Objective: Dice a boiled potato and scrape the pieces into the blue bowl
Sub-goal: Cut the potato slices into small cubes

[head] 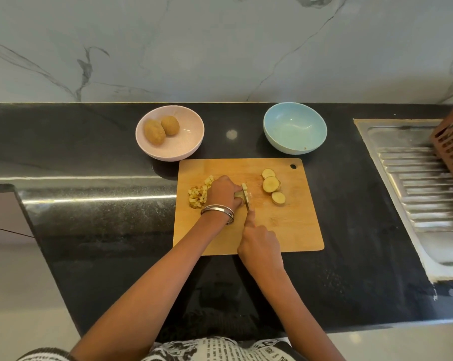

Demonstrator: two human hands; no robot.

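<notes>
On the wooden cutting board [285,225] the left hand [224,192] lies curled over a piece of potato [239,194], fingertips pinning it down, with metal bangles [217,211] around the wrist. The right hand [259,244] grips the handle of a knife [247,201], index finger stretched along the spine, and the blade stands in the potato piece just right of the left fingertips. A few cut bits sit against the far side of the blade. Just left of the left hand lies a heap of diced potato [198,195], touching the board near its left edge. To the right of the knife, well apart from both hands, three round potato slices [272,186] lie flat (skin still on their rims).

Beyond the board, the blue bowl [295,127] stands on the right with nothing in it but a small speck near the bottom. The pink bowl [169,132] on the left holds two whole unpeeled potatoes [161,128] side by side and touching.

Everything rests on a black speckled stone desk [103,142]. A steel sink drainboard [415,183] is set into it at the right, with a brown slotted basket [452,144] at its far edge. Behind the desk rises a pale marble-veined wall [220,43].
</notes>
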